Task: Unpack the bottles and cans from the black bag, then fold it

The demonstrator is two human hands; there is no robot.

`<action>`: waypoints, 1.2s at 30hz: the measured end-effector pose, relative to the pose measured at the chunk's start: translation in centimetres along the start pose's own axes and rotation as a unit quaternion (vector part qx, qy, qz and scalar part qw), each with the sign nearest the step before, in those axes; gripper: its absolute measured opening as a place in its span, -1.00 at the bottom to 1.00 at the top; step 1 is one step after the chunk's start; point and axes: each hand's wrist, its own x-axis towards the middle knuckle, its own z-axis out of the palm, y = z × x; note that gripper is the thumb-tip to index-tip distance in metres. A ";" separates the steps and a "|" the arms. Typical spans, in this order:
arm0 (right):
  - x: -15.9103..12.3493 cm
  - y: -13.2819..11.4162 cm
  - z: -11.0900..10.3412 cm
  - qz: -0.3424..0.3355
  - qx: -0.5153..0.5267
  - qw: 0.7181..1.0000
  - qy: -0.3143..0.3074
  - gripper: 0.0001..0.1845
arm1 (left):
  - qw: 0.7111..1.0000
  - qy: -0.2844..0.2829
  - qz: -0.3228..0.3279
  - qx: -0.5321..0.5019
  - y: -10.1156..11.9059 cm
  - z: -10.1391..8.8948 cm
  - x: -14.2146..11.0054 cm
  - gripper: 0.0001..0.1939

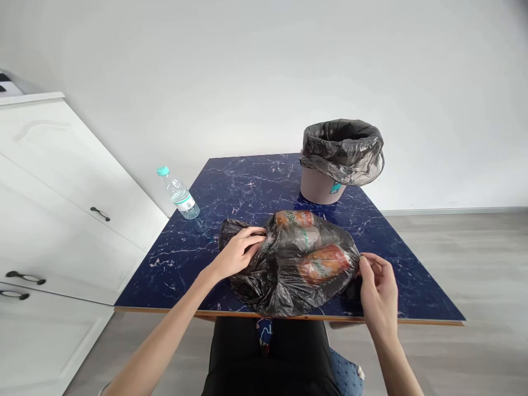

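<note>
A thin black plastic bag (268, 278) lies near the front edge of a dark blue marbled table (247, 187). Orange-labelled cans or packets (324, 264) show through its film. My left hand (239, 252) pinches the bag's left edge with curled fingers. My right hand (377, 286) pinches the bag's right edge, fingers closed on the film.
A small bin (319, 190) lined with a black bag (342, 148) stands at the table's far right. A clear water bottle (179, 193) with a teal cap stands at the far left edge. White drawers (61, 209) flank the left. A dark chair (280, 357) sits below.
</note>
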 end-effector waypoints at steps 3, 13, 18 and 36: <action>0.0 -0.1 0.0 -0.001 -0.001 1.000 -0.004 -0.39 | 1.000 -0.011 -0.018 0.010 -0.6 0.8 0.3 -0.59; 0.3 0.0 0.3 -0.021 -0.020 0.998 -0.059 -0.32 | 0.996 0.067 -0.062 0.003 -0.7 2.1 1.0 -0.58; 0.3 0.7 0.3 0.002 0.017 0.998 -0.060 -0.27 | 0.993 0.092 -0.054 -0.042 0.3 -0.5 0.4 -0.60; -0.1 -0.5 0.3 -0.003 0.044 0.999 0.015 -0.30 | 0.788 0.584 0.017 -0.195 0.4 -12.4 -1.9 -0.44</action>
